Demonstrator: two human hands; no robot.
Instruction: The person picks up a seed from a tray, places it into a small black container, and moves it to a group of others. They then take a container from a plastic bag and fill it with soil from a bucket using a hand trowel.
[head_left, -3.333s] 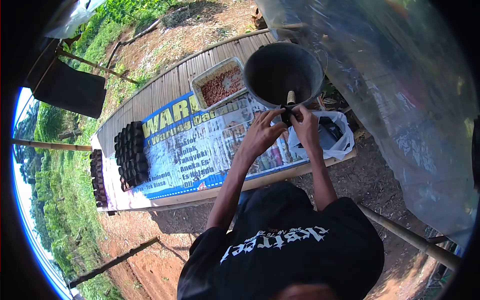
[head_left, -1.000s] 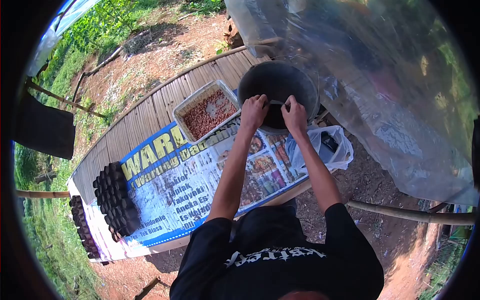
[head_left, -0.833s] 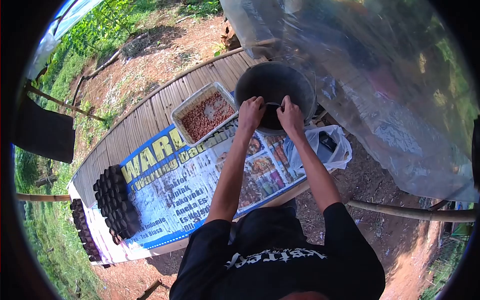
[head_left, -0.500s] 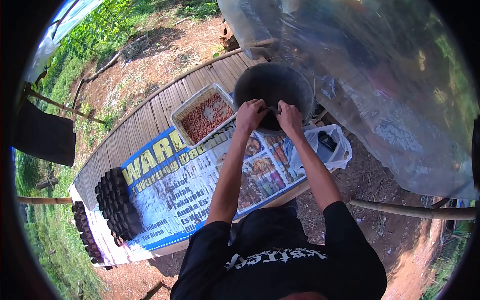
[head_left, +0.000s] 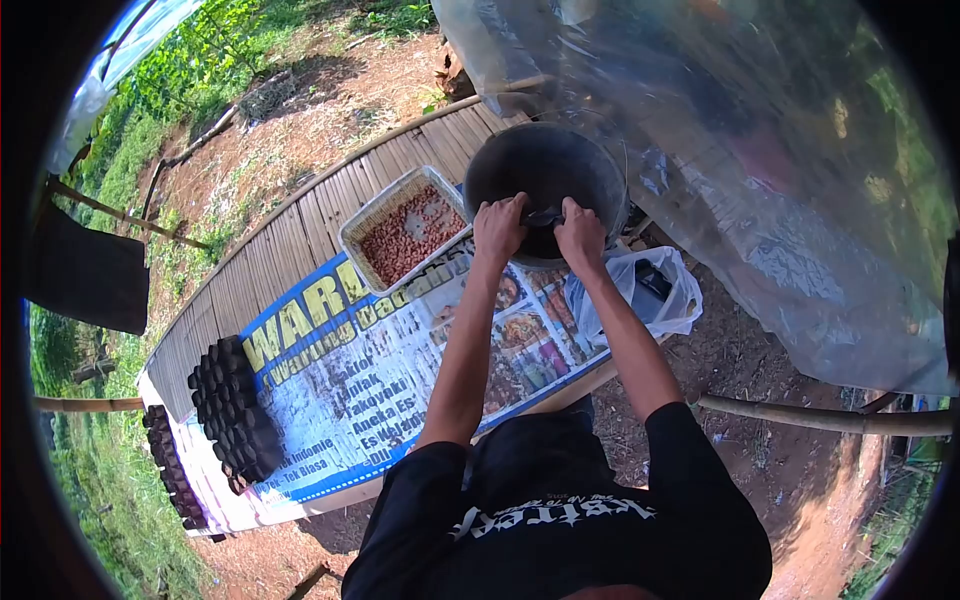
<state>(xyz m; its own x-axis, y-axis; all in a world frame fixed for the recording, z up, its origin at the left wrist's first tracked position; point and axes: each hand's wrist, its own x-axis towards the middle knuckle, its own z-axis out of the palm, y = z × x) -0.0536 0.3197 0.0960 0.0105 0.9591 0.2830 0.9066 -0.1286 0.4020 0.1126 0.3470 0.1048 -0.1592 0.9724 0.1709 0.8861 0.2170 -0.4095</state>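
Note:
Over the near part of a dark bucket [head_left: 545, 160], my left hand [head_left: 500, 229] and my right hand [head_left: 580, 232] are side by side with a small gap between them. A small black plastic piece [head_left: 542, 217] stretches across that gap, with an end pinched in each hand. The fingertips are partly hidden by the backs of my hands. Dark material lies low in the bucket below them. Left of the bucket sits a pale rectangular basket [head_left: 357, 238] holding reddish seeds.
A printed banner [head_left: 320, 400] covers part of the bamboo table [head_left: 300, 235]. Filled black pots [head_left: 235, 415] stand together at the left. A clear plastic bag [head_left: 680, 300] lies right of the bucket, and plastic sheeting [head_left: 760, 200] hangs at the right.
The black piece between my hands shows more widely and shinier than before. My hands have moved slightly apart and tilted a little.

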